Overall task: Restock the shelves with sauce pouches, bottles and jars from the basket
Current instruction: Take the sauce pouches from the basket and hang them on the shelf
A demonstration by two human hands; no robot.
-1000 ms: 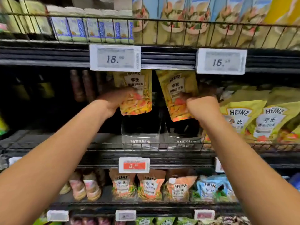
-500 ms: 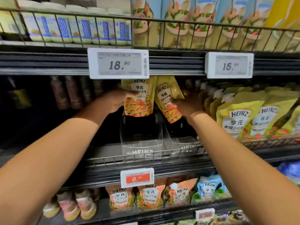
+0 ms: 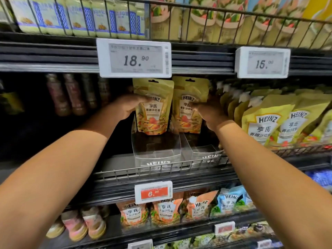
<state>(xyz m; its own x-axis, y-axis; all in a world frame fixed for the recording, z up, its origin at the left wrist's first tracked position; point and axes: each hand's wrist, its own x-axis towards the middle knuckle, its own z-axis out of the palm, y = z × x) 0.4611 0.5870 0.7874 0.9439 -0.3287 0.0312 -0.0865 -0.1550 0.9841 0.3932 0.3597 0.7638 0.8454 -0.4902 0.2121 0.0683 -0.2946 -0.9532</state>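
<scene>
The middle shelf [image 3: 116, 163] is dark sheet metal with a thin wire rail along its front edge. Toward its right end stands a packed row of yellow spouted pouches [image 3: 265, 126], glossy and soft-sided, leaning back with white caps on their upper corners. At the shelf's front edge near the middle sit two clear plastic trays, the left tray [image 3: 158, 150] and the right tray [image 3: 203, 150], thin-walled, boxy and open at the top, with white lettering on their low fronts. A white rectangular price tag [image 3: 133, 59] reading 18.90 is clipped to the edge of the shelf above.

Two flat golden sauce pouches are held upright and side by side, nearly touching, over the rear of the trays. The left pouch [image 3: 154, 112] is above the left tray, the right pouch [image 3: 188, 108] above the right one. Each is shiny foil with a hang slot at the top, a printed label and a rounded lower edge. Whether their bottoms touch the trays cannot be told.

The left hand [image 3: 129, 106] grips the left pouch by its left edge, with the thumb lying across the front and the fingers behind. The right hand [image 3: 210, 112] shows its back, with its fingers curled onto the right pouch's right edge. Both forearms are bare and reach up and forward.
</scene>
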